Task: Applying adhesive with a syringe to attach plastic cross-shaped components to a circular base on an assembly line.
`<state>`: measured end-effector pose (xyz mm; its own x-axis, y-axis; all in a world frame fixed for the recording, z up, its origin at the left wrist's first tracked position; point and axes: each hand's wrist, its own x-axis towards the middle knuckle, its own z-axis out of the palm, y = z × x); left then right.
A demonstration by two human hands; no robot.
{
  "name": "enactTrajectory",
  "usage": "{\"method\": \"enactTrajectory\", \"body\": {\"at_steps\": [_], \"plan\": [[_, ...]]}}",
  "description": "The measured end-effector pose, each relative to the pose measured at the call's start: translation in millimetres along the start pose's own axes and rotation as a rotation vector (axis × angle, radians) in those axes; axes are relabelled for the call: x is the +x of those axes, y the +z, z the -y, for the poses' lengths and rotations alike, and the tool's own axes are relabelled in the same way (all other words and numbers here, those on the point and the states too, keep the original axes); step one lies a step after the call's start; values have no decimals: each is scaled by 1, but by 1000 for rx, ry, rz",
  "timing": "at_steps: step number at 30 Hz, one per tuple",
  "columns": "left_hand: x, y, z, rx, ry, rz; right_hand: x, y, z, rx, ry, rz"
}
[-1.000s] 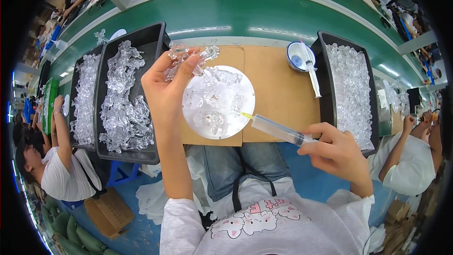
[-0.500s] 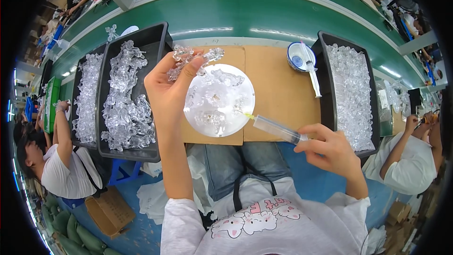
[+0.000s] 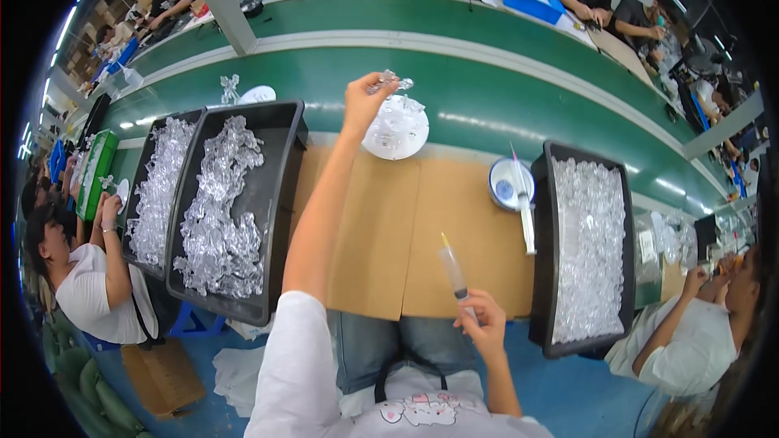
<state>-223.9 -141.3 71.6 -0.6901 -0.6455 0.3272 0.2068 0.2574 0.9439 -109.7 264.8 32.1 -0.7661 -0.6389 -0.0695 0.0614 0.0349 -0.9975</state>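
Observation:
My left hand is stretched far out over the green conveyor belt and grips the edge of a round white plate heaped with clear crystal-like plastic pieces. My right hand stays close to my body and holds a clear syringe with a yellow tip pointing up and away. The tan cardboard work surface lies between both arms.
Two black trays of clear plastic clusters stand at my left, one black tray of small clear pieces at my right. A small white bowl with a second syringe sits beside it. Other people work at both sides and across the belt.
My left hand has carried the plate from the cardboard surface out onto the green belt. My right hand has drawn the syringe back and tipped it upright.

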Motion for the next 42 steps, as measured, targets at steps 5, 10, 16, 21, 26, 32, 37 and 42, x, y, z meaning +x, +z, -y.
{"method": "enactTrajectory", "body": {"at_steps": [5, 10, 16, 21, 26, 32, 37, 42], "plan": [[70, 18, 54, 43, 8, -2, 24, 0, -28, 140, -71, -53], [107, -6, 84, 374, 124, 25, 35, -3, -32, 153, -65, -71], [108, -114, 14, 1622, 393, -442, 36, -12, -38, 137, 18, -85], [102, -215, 20, 1446, -567, -340, 39, -12, -37, 123, 27, -76], [102, -233, 56, 1383, -226, -285, 36, -6, -34, 127, 51, -134], [58, -120, -63, 1286, 195, -68, 57, -9, -18, -452, -24, -164], [-55, -44, -107, 1180, 169, 143, 81, -9, -3, -799, -150, -140], [-158, -58, -82, 1083, 87, 331, 82, -3, 5, -918, -227, -42]]}}
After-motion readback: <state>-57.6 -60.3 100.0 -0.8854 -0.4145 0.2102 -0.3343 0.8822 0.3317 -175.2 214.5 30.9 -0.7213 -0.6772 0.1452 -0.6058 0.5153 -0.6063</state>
